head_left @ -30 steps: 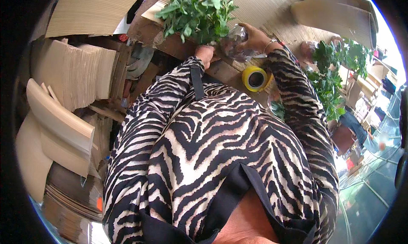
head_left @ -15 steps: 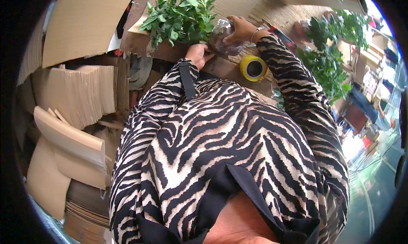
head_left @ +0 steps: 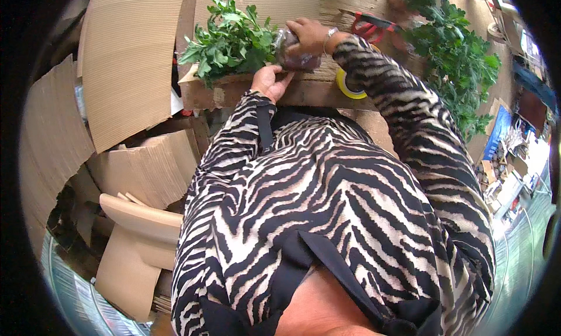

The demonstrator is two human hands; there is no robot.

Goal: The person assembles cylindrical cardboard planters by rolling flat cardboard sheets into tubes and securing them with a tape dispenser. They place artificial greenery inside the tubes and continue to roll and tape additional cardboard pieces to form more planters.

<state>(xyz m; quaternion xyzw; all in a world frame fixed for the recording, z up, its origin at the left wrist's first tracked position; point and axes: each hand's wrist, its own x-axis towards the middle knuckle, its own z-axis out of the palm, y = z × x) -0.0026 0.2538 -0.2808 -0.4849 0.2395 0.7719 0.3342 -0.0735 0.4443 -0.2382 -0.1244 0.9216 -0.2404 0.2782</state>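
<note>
A leafy green plant [head_left: 231,46] lies on its side, foliage to the left. Clear plastic wraps its dark root ball [head_left: 302,62]. From above, my right hand [head_left: 310,36] is closed over the wrapped root ball. My left hand [head_left: 271,83] is at the plant's near side, where the stems meet the wrapping; its fingers close there and its thumb sticks out, with the fingertips partly hidden. A roll of yellow tape [head_left: 343,87] stands close to my right forearm, which partly covers it.
Red-handled scissors [head_left: 368,29] lie beyond my right wrist. More leafy plants [head_left: 459,61] line the right side of the wooden table [head_left: 327,90]. Large cardboard sheets [head_left: 131,61] stand at the left, above a cardboard stack [head_left: 149,166] and a bent cardboard piece [head_left: 137,242].
The view has shifted, so surroundings sit differently. The wrapped root ball has turned slightly, and my right hand now lies more over its top. Both hands stay at the plant.
</note>
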